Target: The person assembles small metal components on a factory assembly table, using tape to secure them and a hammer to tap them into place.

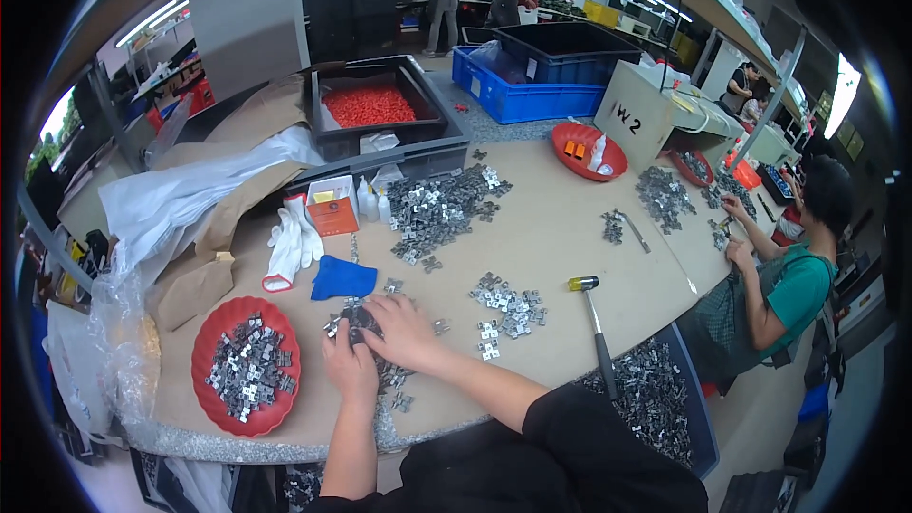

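Note:
Both hands are cupped together around a bunch of small dark-and-silver metal parts point(358, 315) on the brown-covered table, near its front edge. My left hand point(351, 369) has its fingers curled against the bunch from the near side. From the right, my right hand point(407, 331) reaches over the bunch with bent fingers; its fingertips are partly hidden among the parts. More loose metal parts point(394, 376) lie under my right wrist. Left of the hands is a red scalloped tray point(201, 372) of similar parts. A small group of parts point(513, 307) lies to the right.
A blue cloth point(344, 277), white gloves point(294, 245) and small bottles point(372, 201) lie beyond the hands, near a large heap of parts point(437, 209). A yellow-headed hammer point(598, 337) rests at the right edge. A co-worker in green point(798, 290) sits at the right.

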A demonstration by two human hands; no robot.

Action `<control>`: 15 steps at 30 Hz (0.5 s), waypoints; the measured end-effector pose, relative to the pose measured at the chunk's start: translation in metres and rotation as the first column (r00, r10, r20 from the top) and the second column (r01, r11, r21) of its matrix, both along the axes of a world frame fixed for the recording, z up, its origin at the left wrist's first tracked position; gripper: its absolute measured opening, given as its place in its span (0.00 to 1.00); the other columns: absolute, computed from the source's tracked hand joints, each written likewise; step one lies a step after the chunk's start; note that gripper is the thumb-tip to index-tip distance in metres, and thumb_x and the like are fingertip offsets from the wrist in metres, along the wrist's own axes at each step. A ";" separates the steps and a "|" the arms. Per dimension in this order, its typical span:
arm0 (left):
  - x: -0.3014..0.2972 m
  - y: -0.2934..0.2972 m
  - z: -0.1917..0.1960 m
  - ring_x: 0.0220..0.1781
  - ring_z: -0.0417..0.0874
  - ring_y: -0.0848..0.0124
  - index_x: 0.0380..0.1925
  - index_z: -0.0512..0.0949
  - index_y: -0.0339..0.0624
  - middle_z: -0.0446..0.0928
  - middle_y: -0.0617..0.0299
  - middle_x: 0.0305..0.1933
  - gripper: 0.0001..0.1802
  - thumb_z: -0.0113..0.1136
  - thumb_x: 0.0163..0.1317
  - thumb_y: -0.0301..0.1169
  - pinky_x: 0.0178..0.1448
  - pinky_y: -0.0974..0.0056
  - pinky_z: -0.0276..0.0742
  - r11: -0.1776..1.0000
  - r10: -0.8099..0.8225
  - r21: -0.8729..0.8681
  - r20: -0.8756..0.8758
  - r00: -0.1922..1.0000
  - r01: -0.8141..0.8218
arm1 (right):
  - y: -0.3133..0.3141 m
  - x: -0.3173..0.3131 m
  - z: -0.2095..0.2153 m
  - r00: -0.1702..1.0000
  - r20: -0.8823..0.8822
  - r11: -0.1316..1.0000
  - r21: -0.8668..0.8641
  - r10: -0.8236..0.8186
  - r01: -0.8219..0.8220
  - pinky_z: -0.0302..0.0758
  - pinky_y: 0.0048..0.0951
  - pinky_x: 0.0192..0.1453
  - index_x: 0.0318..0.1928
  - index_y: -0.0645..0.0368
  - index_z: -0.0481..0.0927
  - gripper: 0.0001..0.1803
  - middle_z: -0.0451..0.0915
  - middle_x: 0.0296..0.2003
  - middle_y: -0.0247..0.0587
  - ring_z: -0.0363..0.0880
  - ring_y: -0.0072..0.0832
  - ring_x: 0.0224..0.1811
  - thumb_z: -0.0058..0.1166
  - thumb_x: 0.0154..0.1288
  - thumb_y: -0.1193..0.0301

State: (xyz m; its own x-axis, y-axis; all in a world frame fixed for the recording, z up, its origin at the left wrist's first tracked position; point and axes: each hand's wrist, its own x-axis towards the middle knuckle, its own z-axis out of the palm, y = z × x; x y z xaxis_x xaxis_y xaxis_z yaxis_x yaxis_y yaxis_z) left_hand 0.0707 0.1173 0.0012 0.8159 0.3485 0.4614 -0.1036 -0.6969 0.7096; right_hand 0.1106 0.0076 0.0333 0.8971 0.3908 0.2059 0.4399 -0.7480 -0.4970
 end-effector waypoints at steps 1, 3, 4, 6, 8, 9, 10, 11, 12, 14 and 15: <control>0.002 0.003 -0.004 0.46 0.70 0.48 0.44 0.70 0.34 0.65 0.41 0.48 0.19 0.45 0.52 0.29 0.49 0.54 0.66 1.000 0.006 0.028 0.035 0.999 -0.007 | -0.001 0.002 0.000 1.000 0.009 1.000 0.000 -0.008 0.008 0.61 0.44 0.55 0.52 0.56 0.67 0.24 0.64 0.55 0.41 0.57 0.40 0.58 0.46 0.56 0.59; 0.001 0.001 -0.002 0.48 0.70 0.48 0.43 0.71 0.33 0.65 0.41 0.49 0.18 0.44 0.53 0.30 0.50 0.54 0.66 0.999 -0.013 0.050 0.069 0.998 0.009 | -0.002 0.001 -0.003 0.998 0.004 0.998 0.007 0.059 -0.059 0.60 0.46 0.56 0.53 0.56 0.67 0.24 0.61 0.57 0.41 0.56 0.40 0.59 0.45 0.57 0.59; 0.001 0.000 -0.001 0.49 0.69 0.48 0.43 0.71 0.32 0.65 0.41 0.50 0.18 0.44 0.54 0.30 0.51 0.55 0.66 0.999 -0.020 0.044 0.083 0.996 0.017 | -0.004 0.001 -0.002 0.996 0.009 0.996 0.034 0.084 -0.084 0.58 0.46 0.57 0.53 0.56 0.66 0.24 0.59 0.58 0.41 0.55 0.41 0.60 0.44 0.57 0.60; -0.002 0.003 -0.004 0.50 0.69 0.47 0.43 0.70 0.31 0.64 0.39 0.51 0.18 0.44 0.54 0.31 0.51 0.55 0.66 0.999 -0.049 -0.005 0.064 0.997 0.050 | -0.003 -0.001 -0.002 0.995 0.027 0.994 0.056 0.093 -0.094 0.58 0.46 0.57 0.53 0.56 0.66 0.24 0.59 0.59 0.42 0.54 0.42 0.61 0.45 0.57 0.61; -0.002 0.007 -0.009 0.50 0.69 0.47 0.44 0.70 0.31 0.63 0.39 0.52 0.19 0.44 0.54 0.30 0.52 0.55 0.65 0.999 -0.042 0.039 0.099 0.994 0.038 | -0.006 -0.005 -0.001 0.992 0.049 0.986 0.112 0.120 -0.125 0.57 0.47 0.58 0.54 0.55 0.65 0.24 0.57 0.60 0.42 0.52 0.44 0.62 0.46 0.57 0.62; -0.003 0.009 -0.011 0.50 0.68 0.46 0.44 0.69 0.31 0.63 0.39 0.52 0.19 0.44 0.53 0.29 0.52 0.54 0.65 0.997 -0.025 0.080 0.129 0.991 0.015 | -0.007 -0.008 -0.001 0.992 0.057 0.987 0.113 0.109 -0.114 0.57 0.47 0.58 0.54 0.55 0.65 0.24 0.57 0.60 0.42 0.52 0.44 0.62 0.46 0.57 0.62; -0.006 0.010 -0.011 0.51 0.67 0.46 0.45 0.69 0.30 0.62 0.39 0.54 0.20 0.43 0.51 0.27 0.54 0.54 0.64 0.999 -0.047 0.030 0.140 0.989 0.043 | -0.007 -0.012 -0.003 0.991 0.061 0.984 0.125 0.118 -0.125 0.57 0.47 0.58 0.54 0.55 0.65 0.24 0.57 0.60 0.42 0.52 0.44 0.62 0.46 0.57 0.62; -0.007 0.009 -0.009 0.51 0.67 0.46 0.45 0.69 0.30 0.62 0.39 0.54 0.20 0.43 0.51 0.27 0.54 0.54 0.64 0.998 -0.052 0.032 0.145 0.988 0.048 | -0.007 -0.013 -0.003 0.989 0.066 0.981 0.135 0.134 -0.142 0.58 0.46 0.58 0.55 0.55 0.65 0.25 0.57 0.60 0.42 0.52 0.44 0.62 0.46 0.57 0.62; -0.008 0.009 -0.008 0.52 0.66 0.47 0.45 0.69 0.30 0.61 0.39 0.54 0.21 0.42 0.49 0.26 0.55 0.54 0.63 0.999 -0.041 -0.010 0.147 0.988 0.043 | -0.008 -0.014 -0.002 0.989 0.038 0.986 0.083 0.144 -0.147 0.57 0.48 0.59 0.56 0.53 0.63 0.25 0.57 0.60 0.41 0.52 0.44 0.62 0.44 0.58 0.59; -0.012 0.018 -0.021 0.55 0.64 0.48 0.45 0.69 0.31 0.61 0.40 0.55 0.21 0.41 0.48 0.25 0.59 0.53 0.59 0.998 -0.023 -0.052 0.142 0.990 0.031 | -0.006 -0.016 0.003 0.984 -0.038 0.984 0.038 0.175 -0.174 0.56 0.49 0.58 0.56 0.52 0.63 0.26 0.58 0.60 0.40 0.52 0.44 0.62 0.43 0.59 0.58; -0.010 0.017 -0.026 0.55 0.64 0.48 0.45 0.69 0.31 0.61 0.40 0.55 0.21 0.41 0.48 0.25 0.59 0.53 0.59 0.999 -0.016 -0.042 0.123 0.992 0.021 | -0.005 -0.017 0.004 0.974 -0.118 0.980 -0.005 0.195 -0.197 0.56 0.51 0.58 0.57 0.51 0.62 0.26 0.58 0.60 0.39 0.51 0.43 0.63 0.42 0.59 0.56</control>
State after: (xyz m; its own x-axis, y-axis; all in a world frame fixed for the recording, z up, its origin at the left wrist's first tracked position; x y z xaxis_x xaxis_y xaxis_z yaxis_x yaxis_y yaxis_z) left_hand 0.0609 0.1347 -0.0243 0.7604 0.3557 0.5434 -0.2047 -0.6628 0.7203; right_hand 0.0932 0.0027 0.0369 0.8204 0.5636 0.0968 0.5185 -0.6616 -0.5417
